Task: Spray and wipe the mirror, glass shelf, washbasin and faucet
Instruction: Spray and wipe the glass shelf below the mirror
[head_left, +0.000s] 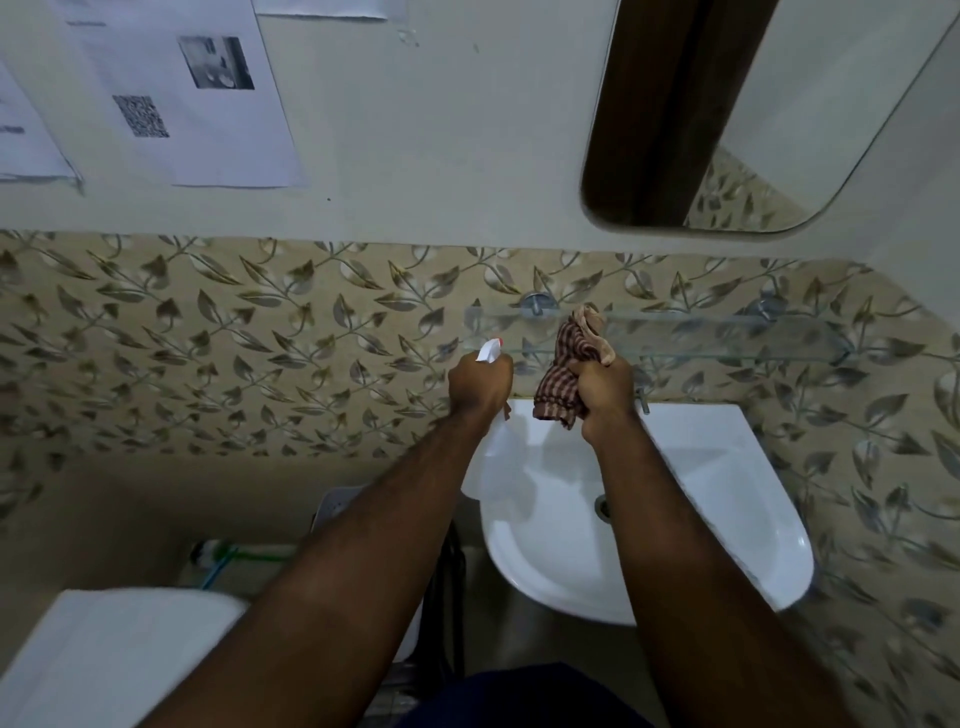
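Observation:
My left hand grips a spray bottle; its white nozzle with a red tip pokes out above the fist, and the pale body hangs below over the basin. My right hand is closed around a brown checked cloth, whose top end lies against the glass shelf. The shelf runs along the leaf-patterned tiles just above the white washbasin. The mirror hangs at the upper right. Most of the faucet is hidden behind my right hand.
Printed sheets are stuck to the wall at upper left. A white toilet cistern sits at lower left, with a green-handled brush behind it. The basin drain shows beside my right forearm.

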